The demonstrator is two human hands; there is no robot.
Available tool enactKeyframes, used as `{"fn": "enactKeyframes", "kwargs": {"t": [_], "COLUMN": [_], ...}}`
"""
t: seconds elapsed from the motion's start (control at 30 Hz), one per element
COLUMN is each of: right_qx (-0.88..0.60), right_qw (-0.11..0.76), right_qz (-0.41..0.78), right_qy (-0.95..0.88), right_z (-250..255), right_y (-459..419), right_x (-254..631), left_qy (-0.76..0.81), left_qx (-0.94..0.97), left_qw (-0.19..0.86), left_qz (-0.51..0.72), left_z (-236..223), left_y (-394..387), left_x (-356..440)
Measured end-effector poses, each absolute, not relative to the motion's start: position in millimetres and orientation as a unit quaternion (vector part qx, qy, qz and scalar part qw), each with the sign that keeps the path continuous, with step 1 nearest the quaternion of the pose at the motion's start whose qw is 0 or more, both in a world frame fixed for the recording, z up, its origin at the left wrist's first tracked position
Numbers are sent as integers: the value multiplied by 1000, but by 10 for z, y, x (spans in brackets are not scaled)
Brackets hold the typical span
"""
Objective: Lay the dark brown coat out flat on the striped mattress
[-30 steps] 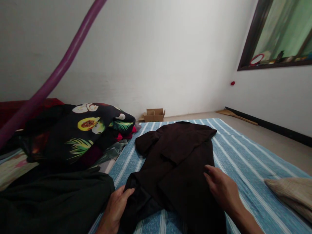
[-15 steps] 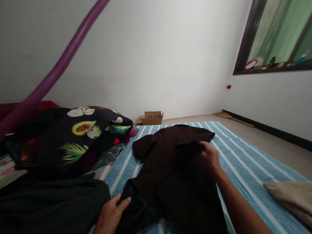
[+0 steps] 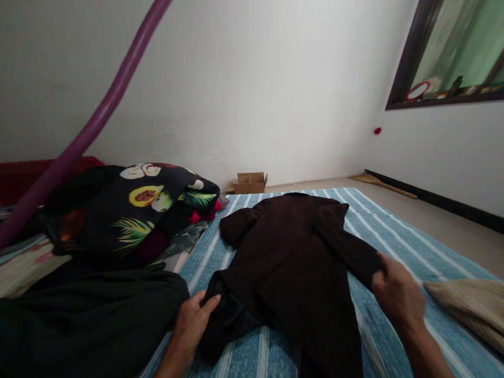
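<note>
A dark brown, nearly black long-sleeved garment (image 3: 291,252) lies spread on a blue-and-white striped sheet (image 3: 397,247). My right hand (image 3: 399,294) is closed on the end of its right-hand sleeve, which stretches out to the right of the body. At the lower left, my left hand (image 3: 192,320) pinches the near left edge of the garment, thumb on top of the cloth. The other sleeve is bent at the upper left, its end partly hidden in folds. The lower hem runs out of view at the bottom.
To the left lie a dark green cloth (image 3: 98,315) and a heap with a black fruit-print cloth (image 3: 173,199). A purple pole (image 3: 118,89) slants across the upper left. A cardboard box (image 3: 251,184) stands by the wall; a beige cloth (image 3: 468,304) lies at right.
My right hand has moved right and toward me, drawing the sleeve out from over the garment's body. My left hand keeps its hold on the edge. The view has shifted slightly.
</note>
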State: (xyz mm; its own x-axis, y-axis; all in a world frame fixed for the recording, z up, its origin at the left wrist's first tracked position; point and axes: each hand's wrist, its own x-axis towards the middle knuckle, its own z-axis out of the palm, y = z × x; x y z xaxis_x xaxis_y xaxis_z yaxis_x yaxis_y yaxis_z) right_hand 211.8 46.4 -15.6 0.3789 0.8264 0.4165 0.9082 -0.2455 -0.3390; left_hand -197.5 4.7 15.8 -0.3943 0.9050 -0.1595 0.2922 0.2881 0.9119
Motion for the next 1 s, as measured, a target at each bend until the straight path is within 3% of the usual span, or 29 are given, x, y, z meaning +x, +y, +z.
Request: {"fn": "enactKeyframes", "kwargs": {"t": [0.17,0.27,0.57,0.63,0.73,0.87,1.0], "right_qx": [-760,-773,-882,-840,-682,-502,-525], "right_qw": [114,99,220,278,358,248,97], "right_qz": [-16,18,-108,-135,-66,47,63], "right_qy": [-640,-627,-402,-447,-634,-827,-843], "right_z": [-222,-312,179,244,259,199,137], "right_y": [896,1052,695,588,404,103,-24], "right_x": [1876,1924,2610,2415,1774,825,437], "left_qy": [733,733,717,724,726,729,728], "left_qx": [441,444,431,432,430,428,439], "left_qw": [318,313,358,347,333,315,317], "left_qz": [409,409,415,412,422,431,421], "left_z": [167,144,98,94,102,118,116], "left_y": [41,41,68,71,65,44,28], "left_x": [-1979,-2004,-2016,-2007,-1979,-1936,-1935]}}
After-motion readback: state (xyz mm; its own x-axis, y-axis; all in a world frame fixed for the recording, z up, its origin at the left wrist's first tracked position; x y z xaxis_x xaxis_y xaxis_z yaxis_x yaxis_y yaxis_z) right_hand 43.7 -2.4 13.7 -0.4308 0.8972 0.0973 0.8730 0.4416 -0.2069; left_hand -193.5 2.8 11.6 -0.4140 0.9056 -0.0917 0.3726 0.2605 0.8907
